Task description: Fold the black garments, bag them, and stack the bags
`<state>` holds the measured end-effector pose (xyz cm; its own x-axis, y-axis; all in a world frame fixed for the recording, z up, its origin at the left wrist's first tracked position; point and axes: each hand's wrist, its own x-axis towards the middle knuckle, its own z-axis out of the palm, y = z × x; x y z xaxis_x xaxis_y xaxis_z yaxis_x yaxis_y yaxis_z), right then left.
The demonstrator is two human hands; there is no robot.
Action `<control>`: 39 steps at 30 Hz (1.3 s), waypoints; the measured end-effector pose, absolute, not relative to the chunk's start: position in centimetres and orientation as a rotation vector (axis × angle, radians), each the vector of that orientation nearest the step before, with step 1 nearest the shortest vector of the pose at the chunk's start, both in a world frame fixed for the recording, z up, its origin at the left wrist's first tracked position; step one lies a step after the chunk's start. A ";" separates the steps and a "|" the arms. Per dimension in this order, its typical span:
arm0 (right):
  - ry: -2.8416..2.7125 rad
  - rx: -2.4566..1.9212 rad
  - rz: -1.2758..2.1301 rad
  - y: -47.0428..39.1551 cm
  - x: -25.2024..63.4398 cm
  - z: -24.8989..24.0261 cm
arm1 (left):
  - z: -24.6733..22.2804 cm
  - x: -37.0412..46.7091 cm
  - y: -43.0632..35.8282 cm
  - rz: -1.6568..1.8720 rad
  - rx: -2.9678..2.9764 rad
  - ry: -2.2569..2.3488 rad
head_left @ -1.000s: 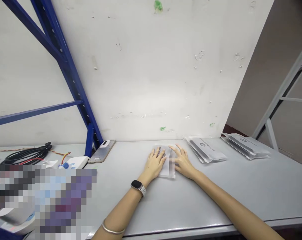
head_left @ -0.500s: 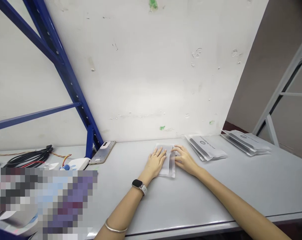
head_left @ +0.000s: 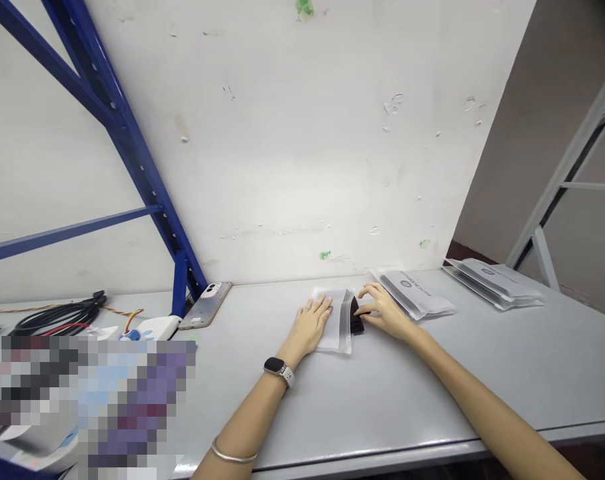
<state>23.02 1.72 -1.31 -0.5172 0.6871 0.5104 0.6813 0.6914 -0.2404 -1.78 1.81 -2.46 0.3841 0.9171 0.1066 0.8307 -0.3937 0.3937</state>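
A frosted plastic zip bag (head_left: 336, 337) lies flat on the grey table, its zip edge facing right. My left hand (head_left: 309, 325) rests on the bag with fingers stretched out, pressing it down. From the bag's right edge a black, flat, layered item (head_left: 356, 324) sticks out; its exact kind I cannot make out. My right hand (head_left: 385, 312) grips the outer end of this black item between thumb and fingers. The rest of the black item is hidden inside the bag.
Printed zip bags (head_left: 417, 293) lie behind my right hand, and a second stack of bags (head_left: 497, 283) sits farther right. A phone (head_left: 205, 307) rests by the blue rack post (head_left: 147, 180). Black coiled cable (head_left: 57, 317) and a white power strip (head_left: 157, 328) are at left.
My right hand has moved a little to the right, and the black item now protrudes from the bag's edge. My left hand has stayed on the bag.
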 end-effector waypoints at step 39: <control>-2.333 -1.327 0.198 1.9 26.3 -0.4 | 0.8 -10.8 2.8 -0.040 2.101 2.376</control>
<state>26.29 1.92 -0.41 -0.4386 0.8442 0.3082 0.7802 0.5279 -0.3356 -10.83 2.79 0.79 -0.1225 0.9925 0.0056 0.9917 0.1226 -0.0390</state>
